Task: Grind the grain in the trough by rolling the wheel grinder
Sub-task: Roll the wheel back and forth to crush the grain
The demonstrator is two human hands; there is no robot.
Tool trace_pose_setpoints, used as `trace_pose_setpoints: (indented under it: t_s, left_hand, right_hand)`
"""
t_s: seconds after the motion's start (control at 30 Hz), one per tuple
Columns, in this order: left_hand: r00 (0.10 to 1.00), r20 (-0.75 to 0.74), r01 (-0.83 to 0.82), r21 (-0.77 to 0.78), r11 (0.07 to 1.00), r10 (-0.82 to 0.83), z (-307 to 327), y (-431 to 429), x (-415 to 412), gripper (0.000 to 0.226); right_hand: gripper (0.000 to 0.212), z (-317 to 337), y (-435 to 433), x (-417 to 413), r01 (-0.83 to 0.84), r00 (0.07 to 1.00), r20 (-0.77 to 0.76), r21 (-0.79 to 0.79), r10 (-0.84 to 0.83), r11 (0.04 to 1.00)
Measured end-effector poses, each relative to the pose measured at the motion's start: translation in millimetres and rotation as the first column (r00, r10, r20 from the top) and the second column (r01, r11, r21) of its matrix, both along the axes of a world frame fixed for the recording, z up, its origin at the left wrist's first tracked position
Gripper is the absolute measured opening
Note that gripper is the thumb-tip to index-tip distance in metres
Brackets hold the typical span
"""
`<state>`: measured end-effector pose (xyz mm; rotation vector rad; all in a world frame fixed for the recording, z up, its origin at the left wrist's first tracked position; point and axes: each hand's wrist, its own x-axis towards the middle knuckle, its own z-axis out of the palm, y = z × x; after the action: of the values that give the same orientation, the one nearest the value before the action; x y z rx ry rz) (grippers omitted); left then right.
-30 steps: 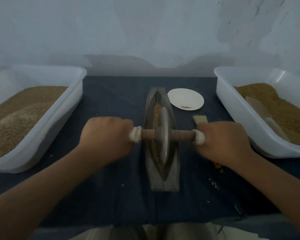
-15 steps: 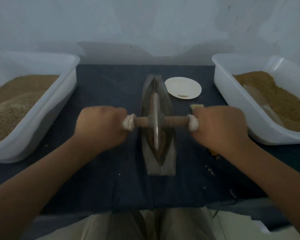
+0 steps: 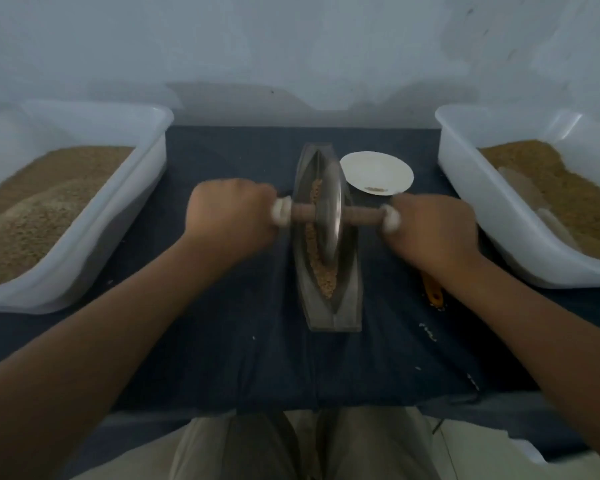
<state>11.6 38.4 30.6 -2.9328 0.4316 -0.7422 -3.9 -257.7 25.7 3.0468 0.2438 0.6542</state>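
Note:
A narrow boat-shaped metal trough (image 3: 347, 306) lies lengthways on the dark cloth in the middle of the table. Brown grain (image 3: 326, 282) fills its groove. The metal wheel grinder (image 3: 329, 216) stands on edge in the trough, over its far half, on a wooden axle with white-wrapped ends. My left hand (image 3: 231, 216) grips the axle's left end and my right hand (image 3: 433, 230) grips its right end. Both fists hide the handle ends.
A white tub of grain (image 3: 84, 216) stands at the left, another white tub (image 3: 492, 216) with grain and a pale scoop at the right. A small white dish (image 3: 376, 171) sits behind my right hand. An orange object (image 3: 433, 292) and scattered grains lie right of the trough.
The wheel has rolled away from me, from the trough's middle toward its far half, and both hands moved forward with it. More grain now shows at the near end.

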Motion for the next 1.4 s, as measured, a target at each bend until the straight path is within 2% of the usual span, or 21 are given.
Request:
trace_pose_setpoints:
  t_s: [0.1, 0.17, 0.27, 0.37, 0.47, 0.53, 0.6, 0.7, 0.83, 1.0, 1.13, 1.27, 1.33, 1.4]
  left_hand:
    - [0.984, 0.133, 0.132, -0.064, 0.989, -0.123, -21.3, 16.8, -40.3, 0.044]
    - [0.988, 0.123, 0.103, -0.085, 0.991, -0.092, -27.8, 17.0, -39.4, 0.051]
    - [0.999, 0.031, -0.028, -0.079, 0.996, 0.030, -20.7, 5.0, 0.2, 0.052]
    - [0.993, -0.069, -0.097, -0.079, 0.992, 0.091, -0.2, -9.1, 43.9, 0.042]
    - [0.990, -0.094, -0.112, -0.055, 0.992, 0.106, 8.7, -12.9, 39.5, 0.041]
    - [0.995, -0.068, -0.080, -0.018, 0.997, 0.079, 2.6, -5.5, 10.0, 0.039]
    - [0.999, 0.036, 0.028, -0.012, 1.000, -0.027, -6.6, 5.3, -25.0, 0.044]
    - [0.985, 0.120, 0.127, -0.013, 0.992, -0.125, -14.0, 14.8, -45.5, 0.043]
    - [0.999, 0.047, 0.017, -0.025, 1.000, -0.016, -5.9, -2.0, 1.1, 0.047]
    - [0.992, -0.087, -0.095, -0.076, 0.993, 0.089, 1.1, -10.5, 42.8, 0.036]
    - [0.999, 0.035, -0.008, -0.077, 0.997, 0.011, -16.7, 3.1, -6.7, 0.046]
    - [0.980, 0.163, 0.128, -0.088, 0.988, -0.112, -28.1, 16.9, -43.0, 0.043]
    - [0.983, 0.160, 0.101, -0.095, 0.990, -0.085, -27.4, 12.2, -33.6, 0.044]
    - [0.995, 0.095, 0.044, -0.096, 0.994, -0.035, -19.7, 4.4, -8.0, 0.046]
  right_hand:
    - [0.042, -3.0, -14.0, -42.2, -0.145, 0.988, 0.065, 0.039, 0.142, 0.989]
    - [0.042, -0.8, -13.6, -37.1, -0.186, 0.977, 0.104, 0.010, 0.184, 0.983]
    - [0.041, 9.3, 1.3, 12.3, -0.120, 0.980, 0.149, -0.083, 0.132, 0.989]
    - [0.036, 20.7, 14.1, 57.3, 0.017, 0.999, 0.035, -0.066, -0.014, 0.998]
    - [0.033, 19.2, 13.8, 52.1, 0.036, 0.999, -0.032, -0.051, -0.037, 0.998]
    - [0.036, 8.1, 5.0, 23.8, 0.012, 1.000, 0.014, -0.050, -0.012, 0.999]
    - [0.040, -5.3, -6.0, -15.4, -0.031, 0.997, 0.075, -0.012, 0.032, 0.999]
    - [0.041, -17.0, -17.4, -43.4, -0.101, 0.991, 0.087, 0.041, 0.097, 0.994]
    - [0.042, -7.2, -2.3, 6.8, -0.016, 0.995, 0.097, -0.029, 0.018, 0.999]
    - [0.034, 20.2, 13.7, 48.8, 0.026, 1.000, -0.012, -0.076, -0.027, 0.997]
    - [0.037, 16.9, 5.9, 1.7, -0.018, 0.999, -0.029, -0.100, 0.015, 0.995]
    - [0.036, 11.1, -7.1, -47.9, -0.176, 0.984, 0.036, 0.004, 0.175, 0.984]
    - [0.037, 10.0, -7.4, -38.5, -0.162, 0.985, 0.053, 0.003, 0.162, 0.987]
    - [0.036, 11.7, -1.3, -9.4, -0.082, 0.996, 0.025, -0.037, 0.083, 0.996]
